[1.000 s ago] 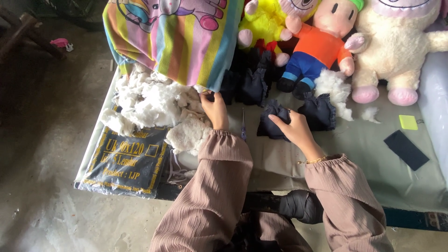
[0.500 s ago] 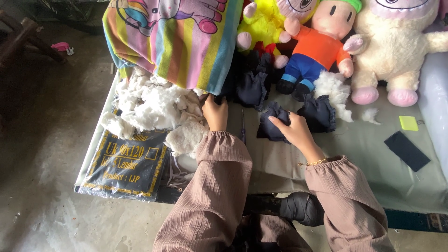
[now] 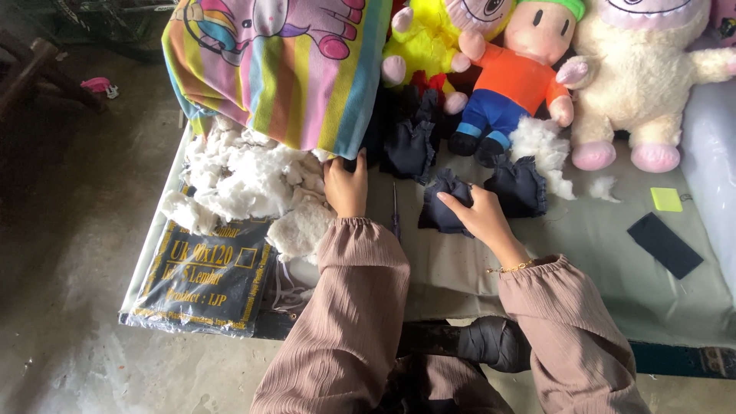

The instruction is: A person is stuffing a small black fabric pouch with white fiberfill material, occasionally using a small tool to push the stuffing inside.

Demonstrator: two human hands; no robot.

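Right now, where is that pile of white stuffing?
The white stuffing lies on the table's left side, just below the striped unicorn pillow, with the left hand touching its right edge.

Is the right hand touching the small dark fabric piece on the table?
Touching. The head view shows the right hand with its fingers resting on top of the small dark fabric piece, with no gap between them.

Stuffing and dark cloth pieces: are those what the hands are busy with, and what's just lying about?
In hand:
left hand at the stuffing
right hand on a dark cloth piece

Lying about:
plush toys
striped pillow
black packet
yellow note
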